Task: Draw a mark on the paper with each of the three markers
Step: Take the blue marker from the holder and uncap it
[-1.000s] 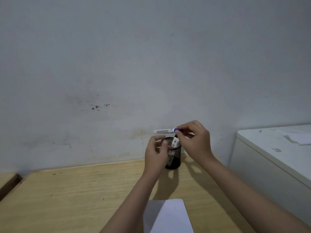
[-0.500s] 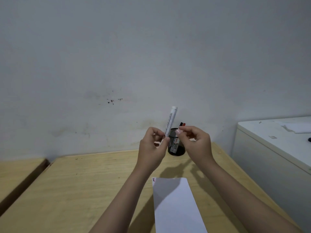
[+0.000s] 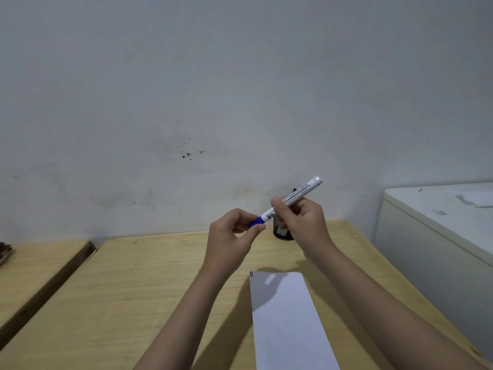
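One marker (image 3: 293,198), white barrel, blue cap (image 3: 255,222), held tilted above the table (image 3: 149,284): your right hand (image 3: 304,222) grips the barrel, your left hand (image 3: 230,236) pinches the cap between thumb and fingers (cap seated on the barrel). Paper (image 3: 288,321), white, lies flat on the table below your hands, two short marks at its far left corner. Black mesh pen cup (image 3: 280,232) stands behind your right hand, near the wall (image 3: 240,89). White cabinet (image 3: 440,231) at the right.
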`<move>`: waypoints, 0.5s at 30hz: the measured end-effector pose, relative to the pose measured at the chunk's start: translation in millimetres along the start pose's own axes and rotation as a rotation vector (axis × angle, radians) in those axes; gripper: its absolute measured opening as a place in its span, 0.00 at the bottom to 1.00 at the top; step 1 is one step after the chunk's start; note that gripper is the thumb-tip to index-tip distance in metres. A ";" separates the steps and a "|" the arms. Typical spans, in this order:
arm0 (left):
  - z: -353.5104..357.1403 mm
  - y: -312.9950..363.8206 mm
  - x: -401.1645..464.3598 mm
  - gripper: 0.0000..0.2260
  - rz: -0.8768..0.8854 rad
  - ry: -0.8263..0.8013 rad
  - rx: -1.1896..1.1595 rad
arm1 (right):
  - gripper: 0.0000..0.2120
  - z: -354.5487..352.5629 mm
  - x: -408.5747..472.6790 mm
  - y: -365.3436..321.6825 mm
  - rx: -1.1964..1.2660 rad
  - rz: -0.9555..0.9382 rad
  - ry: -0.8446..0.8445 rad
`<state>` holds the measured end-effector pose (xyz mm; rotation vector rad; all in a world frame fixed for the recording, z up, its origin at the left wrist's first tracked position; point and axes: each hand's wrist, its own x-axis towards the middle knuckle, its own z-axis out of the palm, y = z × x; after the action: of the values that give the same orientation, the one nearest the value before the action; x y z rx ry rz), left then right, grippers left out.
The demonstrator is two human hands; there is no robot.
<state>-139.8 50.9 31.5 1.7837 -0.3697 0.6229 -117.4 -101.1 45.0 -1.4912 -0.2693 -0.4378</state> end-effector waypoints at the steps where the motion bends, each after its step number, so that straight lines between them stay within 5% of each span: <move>1: -0.5 0.5 0.0 0.07 0.011 -0.005 0.001 | 0.08 2.1 -1.7 0.4 0.005 -0.003 -0.038; 9: -3.8 -3.9 -2.5 0.10 -0.006 -0.101 0.061 | 0.06 2.2 -6.6 1.9 0.010 -0.058 -0.167; 15: -19.7 -25.6 -2.7 0.08 -0.205 -0.203 -0.017 | 0.09 -16.2 4.1 -3.9 0.128 -0.061 -0.061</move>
<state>-132.5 77.1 13.8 1.8453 -0.3229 0.2945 -117.0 -117.7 49.2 -1.3752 -0.3846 -0.4166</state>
